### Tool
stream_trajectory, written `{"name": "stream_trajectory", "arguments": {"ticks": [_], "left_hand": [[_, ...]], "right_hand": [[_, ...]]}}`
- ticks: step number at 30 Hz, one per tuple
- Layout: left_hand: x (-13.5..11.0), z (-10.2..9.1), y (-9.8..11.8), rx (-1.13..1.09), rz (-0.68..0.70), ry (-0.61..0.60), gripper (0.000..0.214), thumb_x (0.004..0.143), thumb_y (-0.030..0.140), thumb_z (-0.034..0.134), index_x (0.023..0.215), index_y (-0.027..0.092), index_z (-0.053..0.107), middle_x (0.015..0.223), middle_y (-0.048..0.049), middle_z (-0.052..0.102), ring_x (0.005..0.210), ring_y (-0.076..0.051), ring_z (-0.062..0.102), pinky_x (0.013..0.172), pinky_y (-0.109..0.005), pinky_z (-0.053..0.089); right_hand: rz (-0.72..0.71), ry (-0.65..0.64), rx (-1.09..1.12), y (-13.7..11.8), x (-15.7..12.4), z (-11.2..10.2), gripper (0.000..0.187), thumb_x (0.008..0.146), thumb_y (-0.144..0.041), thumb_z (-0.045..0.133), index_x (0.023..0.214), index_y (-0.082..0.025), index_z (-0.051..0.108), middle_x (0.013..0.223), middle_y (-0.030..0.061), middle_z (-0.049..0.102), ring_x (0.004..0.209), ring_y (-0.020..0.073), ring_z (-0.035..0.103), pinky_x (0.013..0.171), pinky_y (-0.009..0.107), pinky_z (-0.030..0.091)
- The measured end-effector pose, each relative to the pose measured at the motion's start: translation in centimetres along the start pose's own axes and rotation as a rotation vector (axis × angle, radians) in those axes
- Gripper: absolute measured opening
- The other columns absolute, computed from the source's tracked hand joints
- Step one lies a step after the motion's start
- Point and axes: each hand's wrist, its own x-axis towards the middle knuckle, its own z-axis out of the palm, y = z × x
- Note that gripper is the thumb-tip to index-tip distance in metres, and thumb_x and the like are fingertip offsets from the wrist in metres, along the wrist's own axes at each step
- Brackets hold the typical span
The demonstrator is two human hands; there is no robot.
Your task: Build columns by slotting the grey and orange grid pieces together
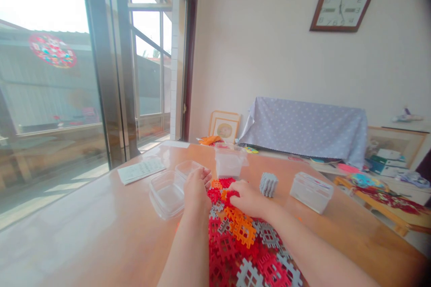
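Interlocking square plastic building pieces (249,231) in red, orange and grey lie in a long heap in front of me. My right hand (247,197) is at the far part of the heap, thumb and fingers around a red building piece (230,195); its fingertips are partly hidden. My left hand (198,184) hovers just left of the heap, near the clear containers. Its fingers are loosely bent and apart, with nothing visible in them. A small stack of grey building pieces (268,184) stands to the right of my right hand.
Clear plastic containers (166,197) sit left of my left hand. A translucent tub (229,163) stands beyond the heap, and a lidded clear box (311,193) is at the right. A printed sheet (141,170) lies on the wooden table (84,237) near the window.
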Motion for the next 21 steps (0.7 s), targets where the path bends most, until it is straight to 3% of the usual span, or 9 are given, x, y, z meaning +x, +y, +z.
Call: {"name": "stream_trajectory", "arguments": {"ticks": [3, 5, 8, 11, 16, 21], "left_hand": [[0.0, 0.1, -0.1, 0.013, -0.009, 0.008, 0.018, 0.072, 0.028, 0.069, 0.085, 0.017, 0.062, 0.083, -0.0036, 0.070, 0.066, -0.010, 0.063, 0.055, -0.020, 0.037], [0.0, 0.1, -0.1, 0.015, -0.007, 0.010, 0.019, 0.073, 0.028, 0.069, 0.086, 0.017, 0.062, 0.084, -0.0032, 0.070, 0.066, -0.010, 0.062, 0.054, -0.020, 0.037], [0.1, 0.1, -0.2, 0.018, -0.008, 0.009, 0.018, 0.074, 0.028, 0.069, 0.087, 0.017, 0.063, 0.084, -0.0031, 0.070, 0.066, -0.010, 0.062, 0.054, -0.020, 0.037], [0.2, 0.2, -0.2, 0.012, -0.012, 0.008, 0.018, 0.074, 0.028, 0.069, 0.087, 0.017, 0.063, 0.084, -0.0029, 0.070, 0.066, -0.009, 0.062, 0.054, -0.020, 0.038], [0.1, 0.2, -0.2, -0.007, -0.016, 0.005, 0.017, 0.074, 0.026, 0.069, 0.088, 0.017, 0.063, 0.082, -0.0026, 0.069, 0.063, -0.009, 0.061, 0.053, -0.019, 0.038], [0.0, 0.2, -0.3, 0.005, -0.012, 0.014, 0.018, 0.074, 0.026, 0.069, 0.089, 0.017, 0.063, 0.084, -0.0037, 0.070, 0.064, -0.010, 0.062, 0.053, -0.019, 0.039]], "right_hand": [[0.035, -0.068, 0.240, 1.3, -0.7, -0.6, 0.018, 0.085, -0.026, 0.060, 0.094, -0.020, 0.074, 0.084, 0.0005, 0.072, 0.076, 0.0163, 0.060, 0.068, 0.025, 0.042], [0.099, -0.069, 0.283, 2.2, -0.7, -0.8, 0.023, 0.086, -0.033, 0.062, 0.100, -0.020, 0.075, 0.076, -0.0009, 0.070, 0.068, 0.0149, 0.058, 0.062, 0.024, 0.040], [0.138, 0.023, 0.151, 2.8, 0.1, -0.5, 0.026, 0.090, -0.034, 0.057, 0.101, -0.019, 0.075, 0.074, -0.0002, 0.070, 0.064, 0.0142, 0.057, 0.060, 0.024, 0.039], [0.090, 0.040, -0.028, 2.4, 1.7, 0.0, 0.023, 0.091, -0.025, 0.052, 0.099, -0.021, 0.074, 0.086, 0.0015, 0.074, 0.074, 0.0150, 0.061, 0.065, 0.023, 0.040], [0.051, -0.040, -0.164, 0.8, 5.6, 1.2, 0.017, 0.089, -0.023, 0.056, 0.095, -0.022, 0.072, 0.104, 0.0041, 0.074, 0.091, 0.0185, 0.065, 0.073, 0.025, 0.041], [0.055, -0.197, -0.308, 0.1, 9.7, 3.3, 0.020, 0.097, -0.030, 0.060, 0.112, -0.020, 0.069, 0.113, 0.0075, 0.070, 0.101, 0.0225, 0.067, 0.085, 0.034, 0.052]]}}
